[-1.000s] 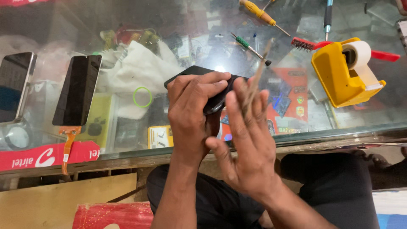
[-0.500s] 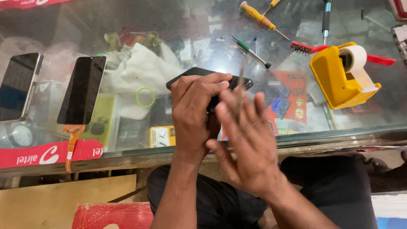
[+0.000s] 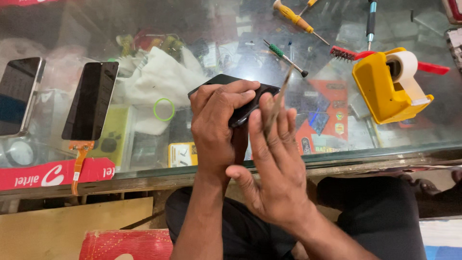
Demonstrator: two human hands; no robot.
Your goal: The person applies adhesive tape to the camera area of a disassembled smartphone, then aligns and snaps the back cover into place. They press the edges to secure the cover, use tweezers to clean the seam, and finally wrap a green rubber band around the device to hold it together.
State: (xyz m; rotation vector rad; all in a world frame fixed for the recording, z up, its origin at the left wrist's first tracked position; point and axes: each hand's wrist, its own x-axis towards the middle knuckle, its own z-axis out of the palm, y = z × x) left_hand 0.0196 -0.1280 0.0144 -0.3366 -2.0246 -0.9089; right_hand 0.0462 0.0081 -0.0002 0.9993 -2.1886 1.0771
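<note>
My left hand (image 3: 217, 126) grips a black phone (image 3: 257, 94) from above, holding it tilted over the glass counter (image 3: 337, 159). My right hand (image 3: 276, 166) is beside it with the fingers stretched out, and a thin brownish tool (image 3: 278, 98) is pinched between them, its tip near the phone's right edge. The tool is blurred by motion. Most of the phone is hidden under my left hand.
A yellow tape dispenser (image 3: 387, 86) stands at the right, with a red brush (image 3: 351, 54) and screwdrivers (image 3: 298, 20) behind it. A loose black screen with an orange flex cable (image 3: 90, 101) and another phone (image 3: 18, 96) lie at the left. A green ring (image 3: 164, 109) lies near white cloth (image 3: 161, 79).
My right hand has slid a little with the thin tool along the phone's right edge. My left hand keeps its grip on the phone.
</note>
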